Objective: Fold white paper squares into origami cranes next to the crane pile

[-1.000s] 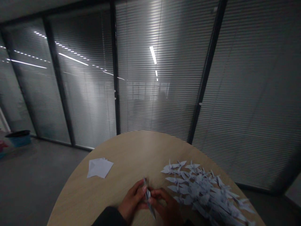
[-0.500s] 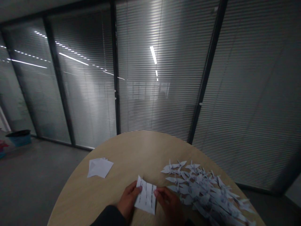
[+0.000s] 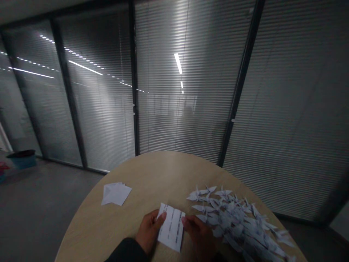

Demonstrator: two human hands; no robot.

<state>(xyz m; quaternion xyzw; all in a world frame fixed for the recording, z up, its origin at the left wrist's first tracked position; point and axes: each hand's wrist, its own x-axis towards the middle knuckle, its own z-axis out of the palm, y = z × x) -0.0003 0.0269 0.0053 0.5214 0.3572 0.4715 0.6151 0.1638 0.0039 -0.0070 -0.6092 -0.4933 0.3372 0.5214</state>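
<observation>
A small white sheet of paper (image 3: 171, 230) with dark printed lines is held up between both hands, over the near part of the round table (image 3: 163, 171). My left hand (image 3: 149, 227) pinches its left edge, thumb on top. My right hand (image 3: 197, 233) grips the right edge between thumb and fingers. To the right of that hand spreads a heap of folded white paper cranes (image 3: 240, 222). Some loose white square sheets (image 3: 116, 193) lie in a small stack on the table's left side.
Glass partitions with blinds (image 3: 182, 120) stand right behind the table's far edge. On the floor at far left is a blue tub (image 3: 24, 160), with a red item (image 3: 3, 166) partly cut off beside it.
The paper in my hands looks flatter and wider than before, its right edge shifted to the right. My right hand has moved slightly right with it.
</observation>
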